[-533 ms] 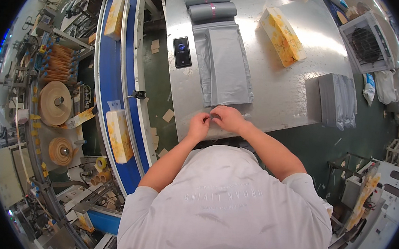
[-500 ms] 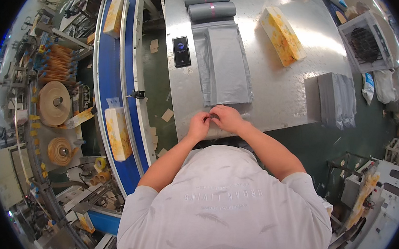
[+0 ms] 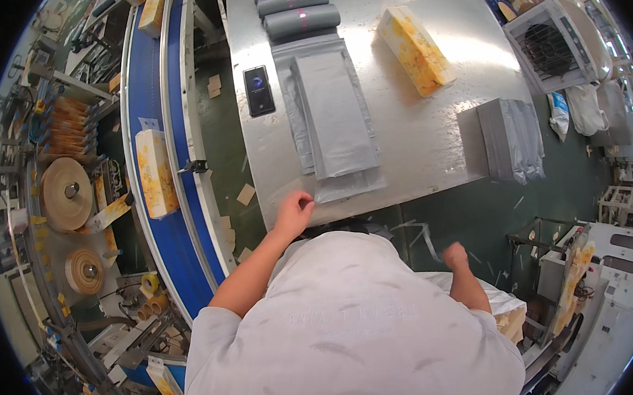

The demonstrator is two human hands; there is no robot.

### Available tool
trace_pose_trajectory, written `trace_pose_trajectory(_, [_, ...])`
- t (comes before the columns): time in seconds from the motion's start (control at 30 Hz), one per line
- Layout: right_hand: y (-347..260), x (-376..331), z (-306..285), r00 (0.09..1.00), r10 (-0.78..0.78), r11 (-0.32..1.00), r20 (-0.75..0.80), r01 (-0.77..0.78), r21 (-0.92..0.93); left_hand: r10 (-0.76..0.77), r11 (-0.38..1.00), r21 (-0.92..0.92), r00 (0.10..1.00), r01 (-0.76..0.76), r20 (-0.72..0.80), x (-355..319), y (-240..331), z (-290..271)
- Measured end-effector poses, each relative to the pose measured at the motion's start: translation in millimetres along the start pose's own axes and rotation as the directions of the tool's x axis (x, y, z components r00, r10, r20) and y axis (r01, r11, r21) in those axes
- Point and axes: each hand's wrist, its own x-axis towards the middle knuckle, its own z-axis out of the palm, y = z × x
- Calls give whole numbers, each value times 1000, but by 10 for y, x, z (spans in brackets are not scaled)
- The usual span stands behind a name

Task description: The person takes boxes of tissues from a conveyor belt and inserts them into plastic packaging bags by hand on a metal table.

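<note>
Table (image 3: pixel 423 142), broad and shiny, takes up most of the space before the person, from where I'm standing. Down its left half lies a flat pile of grey bags (image 3: pixel 333 114), the lower end close to the near edge; they look slick, so a careless tug on one could drag others askew. At the right-hand corner the folded grey stack (image 3: pixel 511 138) seems to sag past the edge, and a stray elbow might tip it floorward. A flowered box (image 3: pixel 417 50) lies well apart from both, and grey rolls (image 3: pixel 302 20) sit beyond the pile. The left hand (image 3: pixel 293 214) is just beside the pile's lower corner, fingers curled close together; whether they pinch plastic, I cannot tell. The right hand (image 3: pixel 457 256) is out over the floor, fingers curled but blurred. Near it trails a pale strip (image 3: pixel 430 245); whether it's gripped I cannot tell, and if dropped, it could catch underfoot
</note>
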Motion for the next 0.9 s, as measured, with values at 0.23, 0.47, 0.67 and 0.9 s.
trace_pose_trajectory(0.23, [-2087, -372, -1440, 163, -792, 303, -589, 942, -146, 744, 182, 630, 524, -755, 414, 513, 573, -394])
trace_pose_trajectory(0.47, [-3442, -61, -1819, -685, -715, -516, -142, 654, -554, 657, 34, 603, 473, -797, 588, 733, 688, -391])
trace_pose_trajectory(0.67, [-3261, 158, -1621, -541, -823, -502, -172, 835, -224, 553, 289, 520, 584, -804, 594, 577, 600, -448])
trace_pose_trajectory(0.9, [-3488, 177, -1354, 612, -776, 156, -154, 422, 893, -46, 981, -196, 984, 11, -171, 841, 415, -124])
